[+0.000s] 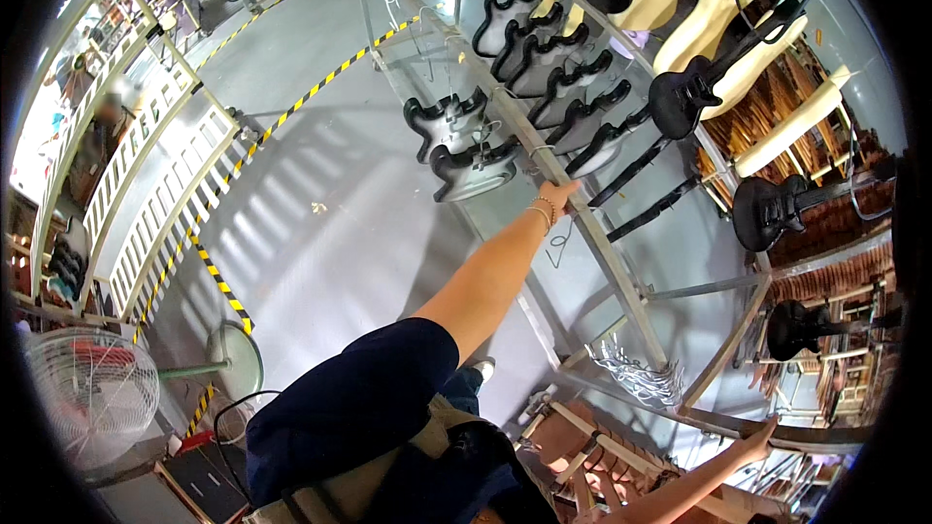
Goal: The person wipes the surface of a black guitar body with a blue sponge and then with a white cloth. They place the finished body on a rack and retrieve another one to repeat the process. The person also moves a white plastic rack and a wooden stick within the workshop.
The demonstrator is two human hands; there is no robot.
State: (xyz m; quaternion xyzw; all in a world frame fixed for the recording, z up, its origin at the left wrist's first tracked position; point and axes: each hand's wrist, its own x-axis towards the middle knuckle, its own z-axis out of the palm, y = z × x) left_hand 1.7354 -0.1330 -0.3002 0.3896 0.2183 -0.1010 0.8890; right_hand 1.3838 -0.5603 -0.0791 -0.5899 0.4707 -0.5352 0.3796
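- Reaches the left arm from the navy sleeve [359, 378] far and to the right, almost straight at the elbow, with a bracelet [544, 211] at the wrist.
- Has the left hand [556, 197] curled round the rail [613, 257] of the rack [704, 286], with the back of it up and the fingertips partly out of sight.
- Extends the right arm from the near edge toward the right, lower and nearer than the left.
- Touches the near bar [825, 439] with the right hand [755, 443]; cannot tell how tightly it is gripped.
- To the left of the rail, just beyond the left hand, two dark bodies [473, 173] on wires.
- To the right of the rail, a row of similar bodies, dark-edged and grey-faced, reaching well into the far part.
- At the near end of the rail, a bunch of pale hooks [636, 374].
- Farther right, black guitars [684, 97] and pale bodies [714, 19].
- Along the floor [359, 194] to the left, striped tape [325, 87]; beyond it, slatted frames [160, 160].
- Near and far to the left, a wire-caged fan [92, 393].
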